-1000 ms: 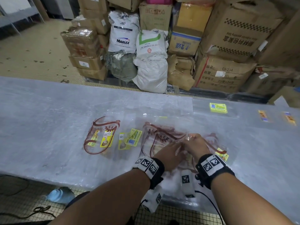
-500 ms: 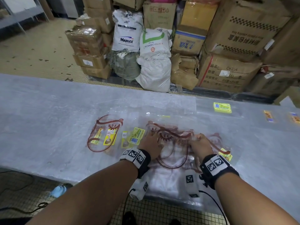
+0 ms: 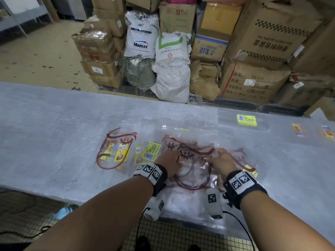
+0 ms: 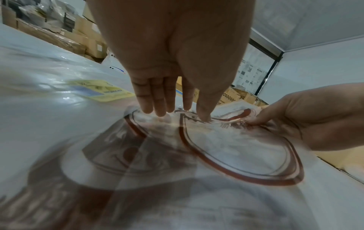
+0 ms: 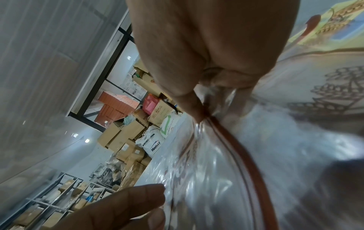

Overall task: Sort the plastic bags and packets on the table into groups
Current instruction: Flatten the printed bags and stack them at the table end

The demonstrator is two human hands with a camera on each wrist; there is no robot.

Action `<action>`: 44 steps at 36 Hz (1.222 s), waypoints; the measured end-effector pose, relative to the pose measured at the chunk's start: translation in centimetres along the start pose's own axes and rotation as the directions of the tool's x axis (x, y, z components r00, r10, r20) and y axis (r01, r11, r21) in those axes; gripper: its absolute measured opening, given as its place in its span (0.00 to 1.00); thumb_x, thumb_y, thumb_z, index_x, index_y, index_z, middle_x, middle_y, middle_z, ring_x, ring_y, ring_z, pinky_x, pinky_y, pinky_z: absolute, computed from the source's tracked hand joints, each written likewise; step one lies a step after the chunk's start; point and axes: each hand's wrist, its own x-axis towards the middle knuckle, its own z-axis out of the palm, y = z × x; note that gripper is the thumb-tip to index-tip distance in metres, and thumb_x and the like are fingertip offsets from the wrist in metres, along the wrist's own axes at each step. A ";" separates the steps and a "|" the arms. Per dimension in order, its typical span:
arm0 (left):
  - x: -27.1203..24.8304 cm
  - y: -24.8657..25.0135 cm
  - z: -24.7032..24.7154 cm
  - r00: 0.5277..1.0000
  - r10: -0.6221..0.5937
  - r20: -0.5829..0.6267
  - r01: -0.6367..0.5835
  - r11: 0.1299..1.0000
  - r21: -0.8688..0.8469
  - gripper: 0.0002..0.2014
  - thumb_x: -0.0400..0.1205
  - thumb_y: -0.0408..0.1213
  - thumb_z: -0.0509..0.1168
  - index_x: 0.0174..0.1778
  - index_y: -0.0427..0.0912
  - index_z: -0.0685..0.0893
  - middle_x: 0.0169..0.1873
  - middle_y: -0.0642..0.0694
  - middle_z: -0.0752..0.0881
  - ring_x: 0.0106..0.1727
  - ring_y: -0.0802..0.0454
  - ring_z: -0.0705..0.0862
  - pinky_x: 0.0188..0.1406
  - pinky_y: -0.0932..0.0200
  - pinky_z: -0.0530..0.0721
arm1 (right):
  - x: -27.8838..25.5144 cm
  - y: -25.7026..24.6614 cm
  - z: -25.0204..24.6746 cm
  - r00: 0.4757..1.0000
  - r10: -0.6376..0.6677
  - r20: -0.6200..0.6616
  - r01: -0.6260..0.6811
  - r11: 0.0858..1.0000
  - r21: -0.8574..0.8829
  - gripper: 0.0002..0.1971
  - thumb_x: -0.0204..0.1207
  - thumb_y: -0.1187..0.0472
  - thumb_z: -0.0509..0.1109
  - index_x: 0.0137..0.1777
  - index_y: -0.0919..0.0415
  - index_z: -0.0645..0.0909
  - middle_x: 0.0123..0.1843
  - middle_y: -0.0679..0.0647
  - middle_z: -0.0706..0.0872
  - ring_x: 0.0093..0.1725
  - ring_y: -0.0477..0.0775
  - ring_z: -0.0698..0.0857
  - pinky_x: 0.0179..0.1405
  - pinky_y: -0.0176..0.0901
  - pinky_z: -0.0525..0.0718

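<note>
Left hand (image 3: 169, 161) slid left across film-covered table (image 3: 54, 134); boxes (image 3: 253, 82) behind.

Black wristbands (image 3: 159, 175), checkered markers, white wrist cameras (image 3: 213, 201)

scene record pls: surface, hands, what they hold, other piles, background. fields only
surface: grey plastic-covered table
left hand: straight fingers pressing clear plastic bag with red-brown print
right hand: pinching the same bag's top edge
left pile: clear printed bag with yellow labels
far right: yellow label packet
background: cardboard boxes, white sacks
</note>
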 end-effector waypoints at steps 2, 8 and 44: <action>0.0 -0.2 -0.1 0.999 -0.006 -0.036 0.006 1.000 -0.001 0.25 0.83 0.44 0.66 0.78 0.48 0.74 0.78 0.41 0.71 0.75 0.40 0.74 0.73 0.47 0.75 | 0.2 0.1 -0.1 1.000 -0.015 -0.001 0.015 1.000 0.009 0.05 0.78 0.69 0.72 0.47 0.59 0.81 0.47 0.60 0.89 0.47 0.61 0.89 0.51 0.59 0.89; 0.3 -0.2 -0.9 0.984 -0.062 -0.166 0.043 0.992 -0.118 0.26 0.81 0.42 0.68 0.75 0.41 0.74 0.73 0.40 0.75 0.70 0.41 0.77 0.69 0.49 0.77 | 0.7 -0.1 -0.6 0.995 -0.053 0.087 0.049 0.997 0.054 0.10 0.78 0.74 0.69 0.48 0.58 0.85 0.51 0.62 0.91 0.46 0.59 0.88 0.48 0.58 0.88; 1.2 1.0 -2.1 0.975 -0.143 -0.170 0.026 0.835 -0.550 0.12 0.82 0.32 0.69 0.59 0.33 0.86 0.58 0.39 0.87 0.57 0.42 0.85 0.56 0.56 0.82 | 2.2 0.4 -1.5 0.975 0.013 0.220 -0.061 0.975 0.212 0.09 0.78 0.72 0.70 0.58 0.68 0.82 0.52 0.64 0.91 0.53 0.62 0.91 0.59 0.55 0.86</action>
